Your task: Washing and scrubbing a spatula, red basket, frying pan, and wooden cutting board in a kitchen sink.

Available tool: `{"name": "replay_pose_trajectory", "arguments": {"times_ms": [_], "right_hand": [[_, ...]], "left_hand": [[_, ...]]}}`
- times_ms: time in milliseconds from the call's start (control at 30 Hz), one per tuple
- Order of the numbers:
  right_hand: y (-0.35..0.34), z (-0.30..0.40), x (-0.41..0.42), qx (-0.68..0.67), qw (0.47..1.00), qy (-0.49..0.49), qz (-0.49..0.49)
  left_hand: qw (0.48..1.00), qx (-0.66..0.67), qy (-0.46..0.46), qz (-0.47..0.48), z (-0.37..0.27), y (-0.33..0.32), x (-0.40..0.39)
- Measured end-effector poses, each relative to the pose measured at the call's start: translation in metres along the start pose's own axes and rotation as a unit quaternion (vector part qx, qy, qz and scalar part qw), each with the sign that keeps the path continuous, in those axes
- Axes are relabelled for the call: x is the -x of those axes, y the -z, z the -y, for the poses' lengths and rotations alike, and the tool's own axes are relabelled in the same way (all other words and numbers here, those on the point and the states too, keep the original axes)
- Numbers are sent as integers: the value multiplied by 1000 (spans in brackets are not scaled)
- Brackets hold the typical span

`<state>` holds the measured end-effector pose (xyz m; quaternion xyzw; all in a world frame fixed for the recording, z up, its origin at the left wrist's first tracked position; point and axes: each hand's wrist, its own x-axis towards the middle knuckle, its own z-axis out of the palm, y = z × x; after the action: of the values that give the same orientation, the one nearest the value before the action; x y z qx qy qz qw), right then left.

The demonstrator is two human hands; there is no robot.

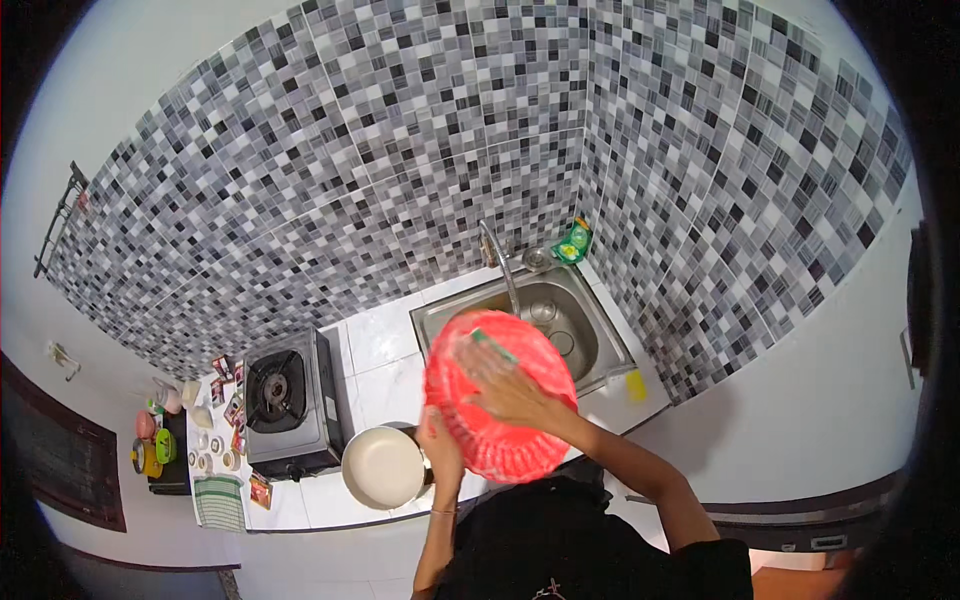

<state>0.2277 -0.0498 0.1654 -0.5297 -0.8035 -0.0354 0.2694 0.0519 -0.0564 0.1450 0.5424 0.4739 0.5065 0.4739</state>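
Observation:
A red plastic basin (pixel 536 442) with a ribbed wall is held up, tilted, over the front of the steel sink (pixel 442 315). My left hand (pixel 441 446) grips its rim at the lower left. Inside the basin my right hand (pixel 510 386), blurred, presses a scouring sponge (pixel 495 345) to the surface; only a green strip of the sponge shows. White suds streak the red plastic. Behind the basin rises a curved faucet (pixel 499 255), its spout over the sink. The basin hides the sink's front left part.
Left of my left hand a cream-lined pan (pixel 382 466) sits on the white tiled counter (pixel 386 382). Farther left are a gas stove (pixel 289 397), small jars (pixel 217 445) and a green-striped cloth (pixel 219 501). A yellow object (pixel 636 386) lies right of the sink; a green pouch (pixel 574 241) stands in the corner.

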Motion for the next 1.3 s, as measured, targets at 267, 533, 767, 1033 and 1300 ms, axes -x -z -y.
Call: {"name": "replay_pose_trajectory", "arguments": {"times_ms": [267, 533, 767, 1033, 1300], "right_hand": [[2, -54, -29, -5, 976, 25, -216], [-6, -31, -48, 20, 914, 168, -367], [29, -65, -45, 94, 967, -136, -194], [11, -34, -46, 62, 950, 23, -305], [33, -6, -38, 49, 968, 237, -61]], "left_hand": [[989, -67, -114, 70, -20, -11, 24], [960, -214, -118, 137, -28, -11, 14], [969, -151, -192, -32, -27, -7, 15], [968, -196, -150, 41, -35, -4, 12], [926, -297, -212, 97, -27, 15, 1]]}}
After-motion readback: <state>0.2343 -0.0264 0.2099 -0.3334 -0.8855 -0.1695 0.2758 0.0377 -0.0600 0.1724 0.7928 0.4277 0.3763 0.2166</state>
